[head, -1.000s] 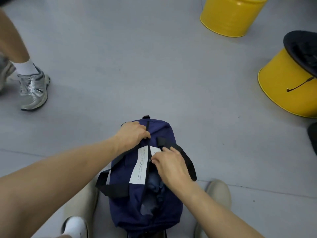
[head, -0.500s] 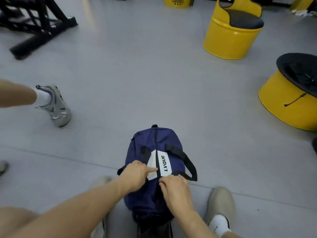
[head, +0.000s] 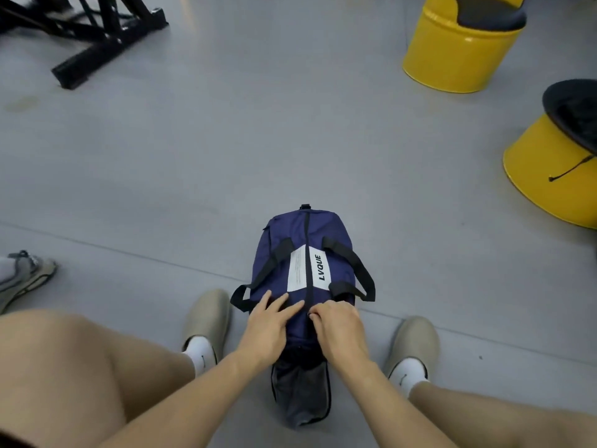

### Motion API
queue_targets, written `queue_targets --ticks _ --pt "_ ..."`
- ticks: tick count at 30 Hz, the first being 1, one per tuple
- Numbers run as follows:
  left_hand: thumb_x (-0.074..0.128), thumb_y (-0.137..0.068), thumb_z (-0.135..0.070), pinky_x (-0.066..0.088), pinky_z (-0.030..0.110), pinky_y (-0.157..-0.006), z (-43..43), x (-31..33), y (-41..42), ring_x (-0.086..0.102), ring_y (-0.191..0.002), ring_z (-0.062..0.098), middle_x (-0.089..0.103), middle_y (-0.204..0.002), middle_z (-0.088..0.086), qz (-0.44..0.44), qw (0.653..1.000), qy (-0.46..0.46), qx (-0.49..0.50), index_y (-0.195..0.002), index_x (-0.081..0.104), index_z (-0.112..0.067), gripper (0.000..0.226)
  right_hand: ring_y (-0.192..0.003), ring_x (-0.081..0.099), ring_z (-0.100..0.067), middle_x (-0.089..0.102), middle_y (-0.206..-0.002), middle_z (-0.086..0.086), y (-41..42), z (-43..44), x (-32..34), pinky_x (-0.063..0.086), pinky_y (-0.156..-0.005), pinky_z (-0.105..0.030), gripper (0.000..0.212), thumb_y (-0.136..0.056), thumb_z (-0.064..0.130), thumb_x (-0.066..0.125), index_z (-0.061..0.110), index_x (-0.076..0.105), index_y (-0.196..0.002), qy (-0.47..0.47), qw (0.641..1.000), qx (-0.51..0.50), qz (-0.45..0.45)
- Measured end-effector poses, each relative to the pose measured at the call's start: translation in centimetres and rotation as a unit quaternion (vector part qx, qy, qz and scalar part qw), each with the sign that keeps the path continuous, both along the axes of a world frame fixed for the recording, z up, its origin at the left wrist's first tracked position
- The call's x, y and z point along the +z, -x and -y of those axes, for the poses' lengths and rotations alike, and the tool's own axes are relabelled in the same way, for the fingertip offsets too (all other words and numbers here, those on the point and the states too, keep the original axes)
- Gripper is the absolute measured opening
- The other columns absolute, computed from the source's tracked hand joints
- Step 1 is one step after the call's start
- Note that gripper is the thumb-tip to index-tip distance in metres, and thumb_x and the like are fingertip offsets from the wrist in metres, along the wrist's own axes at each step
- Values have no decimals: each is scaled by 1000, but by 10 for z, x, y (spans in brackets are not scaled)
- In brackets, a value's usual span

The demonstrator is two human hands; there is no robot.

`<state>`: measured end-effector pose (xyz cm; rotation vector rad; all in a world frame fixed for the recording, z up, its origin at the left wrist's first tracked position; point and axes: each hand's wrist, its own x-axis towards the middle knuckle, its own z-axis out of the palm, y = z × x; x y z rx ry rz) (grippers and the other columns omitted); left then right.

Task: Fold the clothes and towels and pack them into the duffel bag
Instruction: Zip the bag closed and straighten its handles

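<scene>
On the head camera I see the navy duffel bag (head: 336,234) lying lengthwise on the grey floor (head: 226,156), between the person's beige shoes (head: 208,313). Its zip (head: 306,231) runs along the top and looks closed past the white label (head: 298,270). The left hand (head: 265,328) lies flat on the bag's near end, fingers straight and spread. The right hand (head: 339,328) sits just beside it with its fingers curled onto the zip line; I cannot tell whether they pinch anything. Two yellow drum seats (head: 452,56) stand well apart at right.
</scene>
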<state>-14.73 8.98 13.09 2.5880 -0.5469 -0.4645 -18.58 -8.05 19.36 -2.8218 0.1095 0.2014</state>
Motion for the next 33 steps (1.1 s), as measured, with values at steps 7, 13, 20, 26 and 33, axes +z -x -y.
queue_targets --ticks 7,13,20,26,33 --pt "37 -106 -19 23 38 -123 -13 1 24 18 -152 31 26 -164 7 -1 998 -6 64 -152 38 -36 49 -97 60 -19 66 -103 7 34 -9 -1 45 -91 -32 28 -104 32 42 26 69 -108 -13 1000 -4 -1" --pt "35 -107 -25 41 35 -109 -18 11 41 44 -137 27 16 -167 5 -65 996 1 64 -156 27 -39 51 -105 55 -16 62 -117 9 63 -15 -5 46 -88 -29 27 -104 33 44 26 64 -121 -58 998 -9 -32" --pt "37 -106 -29 22 38 -123 -16 9 59 17 -151 30 14 -167 8 -17 998 -65 6 -159 9 -37 61 -84 58 -13 60 -95 12 88 3 -28 49 -76 -32 18 -95 39 61 28 49 -103 -160 969 -184 -39" --pt "62 -91 -17 37 44 -116 -13 14 65 33 -146 32 28 -163 10 132 982 -70 -114 -159 12 -35 87 -119 60 -24 65 -128 -2 107 24 -77 49 -94 -34 47 -94 47 59 21 56 -133 -125 943 -207 -230" --pt "70 -71 -12 25 54 -119 -14 0 85 19 -151 37 19 -165 16 205 920 -132 -306 -154 36 -22 90 -110 64 -30 69 -117 -10 106 -4 -124 50 -84 -33 24 -90 40 66 21 63 -105 -203 886 -274 -314"
